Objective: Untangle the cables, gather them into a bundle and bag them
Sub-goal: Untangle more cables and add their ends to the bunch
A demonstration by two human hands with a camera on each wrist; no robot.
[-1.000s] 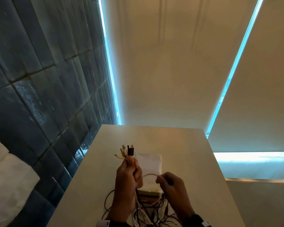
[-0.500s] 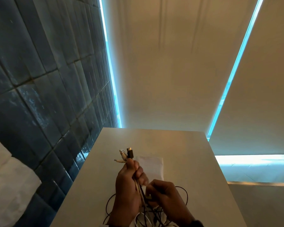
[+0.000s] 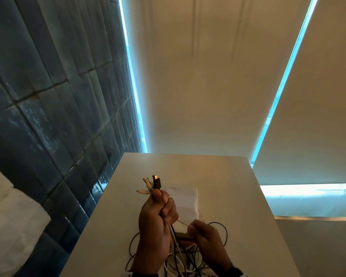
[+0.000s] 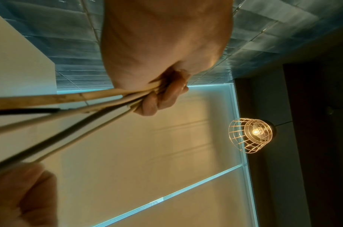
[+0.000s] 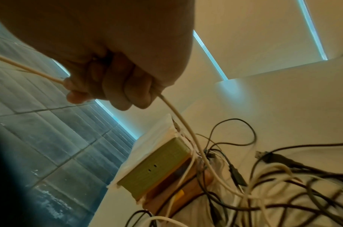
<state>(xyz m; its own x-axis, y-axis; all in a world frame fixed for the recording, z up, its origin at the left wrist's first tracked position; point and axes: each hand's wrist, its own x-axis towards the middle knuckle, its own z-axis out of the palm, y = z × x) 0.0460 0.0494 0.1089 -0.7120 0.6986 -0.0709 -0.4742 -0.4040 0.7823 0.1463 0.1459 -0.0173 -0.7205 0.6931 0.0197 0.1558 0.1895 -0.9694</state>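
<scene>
My left hand (image 3: 158, 212) is raised above the table and grips several cables in a fist. Their plug ends (image 3: 151, 182), white and black, stick up above the fist. In the left wrist view the same cables (image 4: 73, 107) run out of the curled fingers (image 4: 161, 98). To its right and lower, my right hand (image 3: 202, 234) pinches a cream cable (image 5: 178, 116) that runs between the two hands. Below the hands a tangle of black and white cables (image 3: 184, 258) lies on the table. A white cloth bag (image 3: 185, 198) lies flat behind the hands.
The pale table (image 3: 218, 176) stretches away in front; a dark tiled wall (image 3: 58, 106) borders its left edge. A small greenish box (image 5: 157, 165) on brown blocks sits at the bag's near end, among the cables. A wire-cage lamp (image 4: 250, 135) hangs overhead.
My right hand dropped a cable loop it held beside the left, went down to the tangle, and now draws a cream cable out to the right. The left hand stayed raised.
</scene>
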